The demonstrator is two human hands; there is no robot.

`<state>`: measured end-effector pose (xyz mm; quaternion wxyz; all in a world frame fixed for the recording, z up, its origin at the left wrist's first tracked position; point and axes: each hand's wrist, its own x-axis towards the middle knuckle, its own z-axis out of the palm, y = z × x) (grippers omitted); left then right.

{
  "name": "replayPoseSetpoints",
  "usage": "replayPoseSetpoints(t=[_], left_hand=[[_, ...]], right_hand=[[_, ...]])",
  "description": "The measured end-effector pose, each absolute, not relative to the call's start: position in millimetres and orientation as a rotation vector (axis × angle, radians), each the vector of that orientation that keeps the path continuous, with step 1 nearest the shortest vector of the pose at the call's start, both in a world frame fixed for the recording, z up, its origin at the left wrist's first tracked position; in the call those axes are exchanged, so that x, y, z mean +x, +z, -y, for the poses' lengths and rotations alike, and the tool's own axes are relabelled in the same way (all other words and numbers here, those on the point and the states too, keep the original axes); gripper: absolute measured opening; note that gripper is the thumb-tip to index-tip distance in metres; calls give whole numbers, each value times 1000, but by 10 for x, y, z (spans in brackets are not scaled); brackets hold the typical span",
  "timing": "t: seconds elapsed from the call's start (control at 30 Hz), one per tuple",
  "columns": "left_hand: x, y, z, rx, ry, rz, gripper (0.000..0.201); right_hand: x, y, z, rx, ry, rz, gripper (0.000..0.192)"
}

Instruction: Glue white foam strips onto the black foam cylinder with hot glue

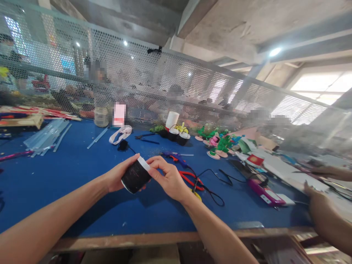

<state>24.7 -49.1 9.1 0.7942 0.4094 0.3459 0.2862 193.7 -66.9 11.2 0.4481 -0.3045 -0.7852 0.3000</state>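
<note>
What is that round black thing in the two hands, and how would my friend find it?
Start at the big blue table and go to its near edge, where two bare arms meet. The left hand cups a black spool while the right hand pinches its white rim. It is the only thing held up off the table, left of the red-handled pliers.

The scene is brightly and evenly lit. Daylight is admitted through a large pale window (324, 88) at the far right, which is blown out to near white, and a small round ceiling lamp (275, 51) is flared beside it. Further lamp spots are seen glinting behind the grey perforated metal screen (143, 80). Soft, short shadows are cast on the blue felt-covered tabletop (68, 172) beneath the forearms. Straight lines are bowed by wide-angle distortion towards the edges, and the far right corner is smeared. Several patches beyond the screen are blurred.
</note>
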Motion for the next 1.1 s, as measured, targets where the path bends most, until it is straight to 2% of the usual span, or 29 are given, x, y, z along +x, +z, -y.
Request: replayPoseSetpoints(t=[0.27, 0.53, 1.1], left_hand=[[285, 48, 485, 987, 764, -887, 43], [282, 38, 489, 1410, 911, -970, 48], [297, 70, 560, 1789, 888, -1184, 57]], right_hand=[[1921, 84, 648, -809, 680, 1952, 18], [1911, 61, 637, -829, 694, 1936, 16], [1887, 30, 620, -875, 544, 1921, 18]])
